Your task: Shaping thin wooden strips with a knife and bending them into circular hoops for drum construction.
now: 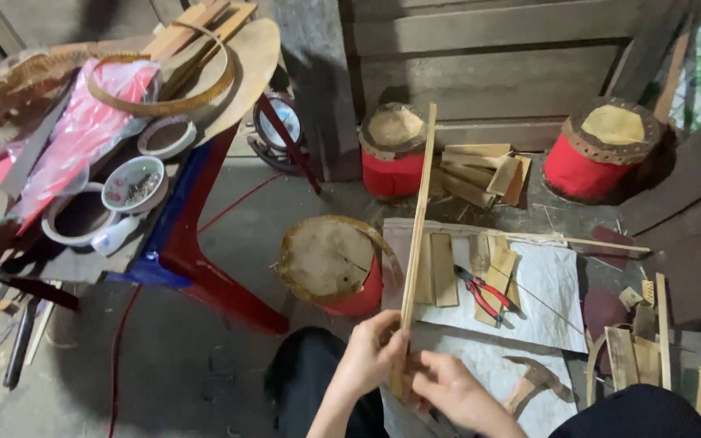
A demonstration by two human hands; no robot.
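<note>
Hands at lower centre: I see the left hand (373, 350) and right hand (446, 388) both closed around the bottom end of a long bamboo strip (417, 219), held nearly upright above white sheets (545, 300), beside red-handled pliers (484, 294) and a small red drum (333, 264).

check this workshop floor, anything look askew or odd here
Nothing looks damaged. Both hands, left hand and right hand, hold a long bamboo strip upright; red-handled pliers lie on the white sheet.
</note>
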